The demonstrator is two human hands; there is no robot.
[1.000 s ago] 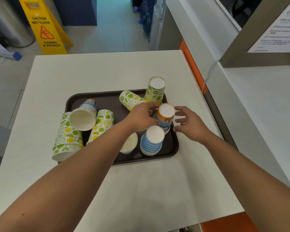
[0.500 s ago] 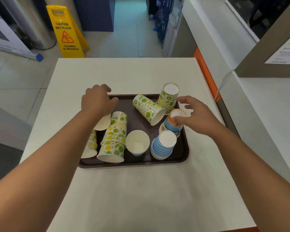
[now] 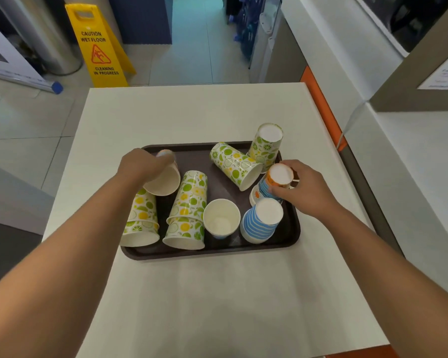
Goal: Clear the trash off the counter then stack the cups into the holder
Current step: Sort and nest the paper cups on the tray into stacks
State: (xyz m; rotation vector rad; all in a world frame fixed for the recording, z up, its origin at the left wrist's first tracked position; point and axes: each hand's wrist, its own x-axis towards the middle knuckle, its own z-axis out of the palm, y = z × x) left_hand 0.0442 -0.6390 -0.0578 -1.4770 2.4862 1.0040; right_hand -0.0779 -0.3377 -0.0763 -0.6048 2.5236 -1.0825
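Head view: paper cups on the brown tray (image 3: 210,251), some lying, some inverted. Our left hand (image 3: 140,165) grips a tipped cup (image 3: 163,180), mouth toward us; our right hand (image 3: 299,188) pinches the inverted orange-topped cup (image 3: 276,180). We see no holder in frame; left fingers are hidden.

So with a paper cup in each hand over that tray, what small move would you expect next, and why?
Probably lifting the orange-topped cup the right hand grips clear of the tray, to nest it with the tilted cup the left hand holds. Both cups are already gripped, and the others lie scattered, some already nested. No holder is in view.
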